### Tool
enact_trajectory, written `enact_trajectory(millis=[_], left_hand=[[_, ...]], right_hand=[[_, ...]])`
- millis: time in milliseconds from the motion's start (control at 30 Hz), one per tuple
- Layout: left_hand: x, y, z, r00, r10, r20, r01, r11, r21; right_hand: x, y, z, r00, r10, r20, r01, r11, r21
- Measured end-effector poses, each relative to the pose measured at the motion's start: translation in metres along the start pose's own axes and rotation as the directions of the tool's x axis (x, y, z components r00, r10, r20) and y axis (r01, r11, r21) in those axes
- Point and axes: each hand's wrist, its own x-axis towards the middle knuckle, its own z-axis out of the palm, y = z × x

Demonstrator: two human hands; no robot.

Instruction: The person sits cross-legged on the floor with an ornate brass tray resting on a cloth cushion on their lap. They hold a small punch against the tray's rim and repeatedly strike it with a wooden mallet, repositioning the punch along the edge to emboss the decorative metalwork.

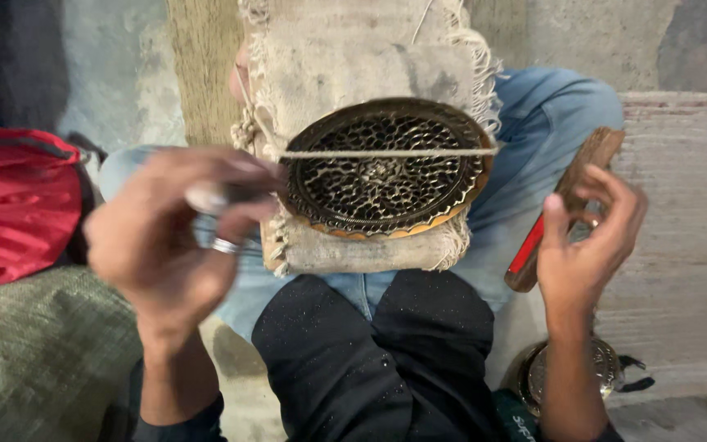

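Note:
A round brass plate (382, 168) with dark engraved patterning lies on a frayed cloth-covered block (353, 65), held down by a taut string (386, 153) across its middle. My left hand (165, 237), with a ring on one finger, pinches a small metal tool (222, 195) at the plate's left edge. My right hand (587, 245) holds a wooden-handled hammer (562, 205) with a red band, raised to the right of the plate and apart from it.
A red bag (18, 200) lies at the left on a green-grey cloth (34, 352). Another round metal piece (603, 368) sits on the floor near my right forearm. My legs in blue jeans and a dark garment (378, 352) lie below the block.

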Motion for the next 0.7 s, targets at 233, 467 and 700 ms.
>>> enact_trajectory(millis=[233,467,700], left_hand=[[0.016,-0.001,0.043,0.737,-0.161,0.657,0.372,0.907,-0.196],[0.034,-0.021,0.062,0.62,-0.057,0.783,0.201,0.975,-0.089],[0.031,-0.019,0.058,0.614,0.003,0.789,0.073,0.996,-0.06]], right_hand=[[-0.054,0.036,-0.013,0.953,0.292,0.083,-0.27,0.941,-0.204],[-0.064,0.053,-0.023,0.819,0.46,0.342,-0.556,0.494,0.668],[-0.081,0.02,-0.009,0.968,0.18,0.177,-0.252,0.688,0.68]])
